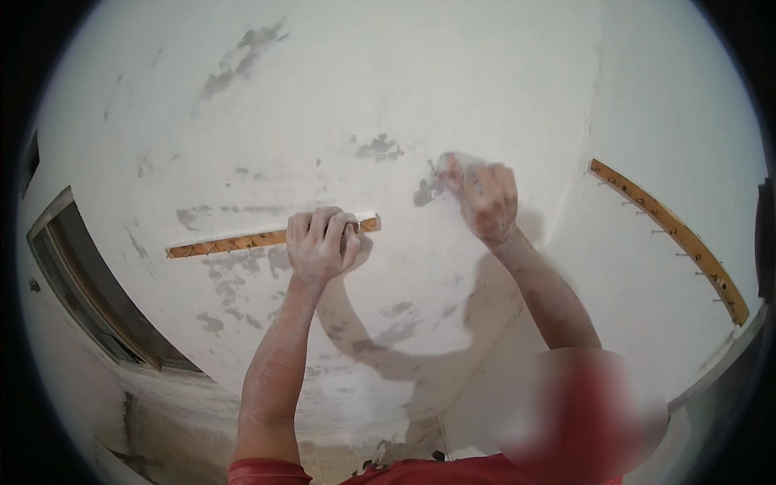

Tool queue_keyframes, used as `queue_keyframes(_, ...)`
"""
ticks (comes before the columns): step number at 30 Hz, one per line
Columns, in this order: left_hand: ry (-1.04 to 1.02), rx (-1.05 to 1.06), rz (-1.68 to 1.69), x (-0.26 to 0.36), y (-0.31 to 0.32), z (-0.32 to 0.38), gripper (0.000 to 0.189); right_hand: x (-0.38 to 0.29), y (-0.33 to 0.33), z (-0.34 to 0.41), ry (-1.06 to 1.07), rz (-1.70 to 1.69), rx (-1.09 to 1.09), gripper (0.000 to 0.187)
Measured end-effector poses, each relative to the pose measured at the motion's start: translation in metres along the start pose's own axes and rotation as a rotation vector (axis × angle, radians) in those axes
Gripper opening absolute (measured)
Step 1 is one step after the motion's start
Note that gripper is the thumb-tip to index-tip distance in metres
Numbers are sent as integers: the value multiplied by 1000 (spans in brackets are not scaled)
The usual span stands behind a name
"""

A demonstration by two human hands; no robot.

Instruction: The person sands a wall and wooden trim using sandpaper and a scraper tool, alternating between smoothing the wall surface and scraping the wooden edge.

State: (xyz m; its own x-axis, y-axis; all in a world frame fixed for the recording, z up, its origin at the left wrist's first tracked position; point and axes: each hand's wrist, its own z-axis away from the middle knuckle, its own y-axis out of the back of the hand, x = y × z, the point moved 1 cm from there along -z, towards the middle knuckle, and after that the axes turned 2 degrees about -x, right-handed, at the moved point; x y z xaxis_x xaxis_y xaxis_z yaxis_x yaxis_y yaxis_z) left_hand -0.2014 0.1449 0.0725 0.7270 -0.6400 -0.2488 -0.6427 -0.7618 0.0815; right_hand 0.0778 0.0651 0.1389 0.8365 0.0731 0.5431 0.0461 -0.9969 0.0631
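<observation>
My left hand (318, 245) is closed over a wooden rail (242, 243) fixed to the white wall (388, 91), near the rail's right end. Nails or hooks stick out along that rail. Up and to the right, my right hand (490, 197) is against the wall, fingers curled and thumb to the left. A pale, flat piece (468, 160) shows at its fingers, too blurred to name exactly. Just left of this hand lies a grey patch (422, 193) where the white coating is gone. White dust covers both hands.
More grey patches (242, 57) mark the wall. Another wooden rail with nails (673, 233) runs along the adjoining wall at right. A framed window or opening (100, 291) is at far left. The lower wall (327, 458) is beige.
</observation>
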Motion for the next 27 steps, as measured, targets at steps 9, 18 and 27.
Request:
queue_keyframes(9,-5,-8,11,0,2,3,22,7,2,-4,-10,98,9,12)
queue_keyframes(18,-33,-7,51,-4,5,0,17,-34,-13,-5,124,-102,42,23)
queue_keyframes(27,-30,-16,89,-8,9,4,19,-61,-16,-6,98,-163,-136,32)
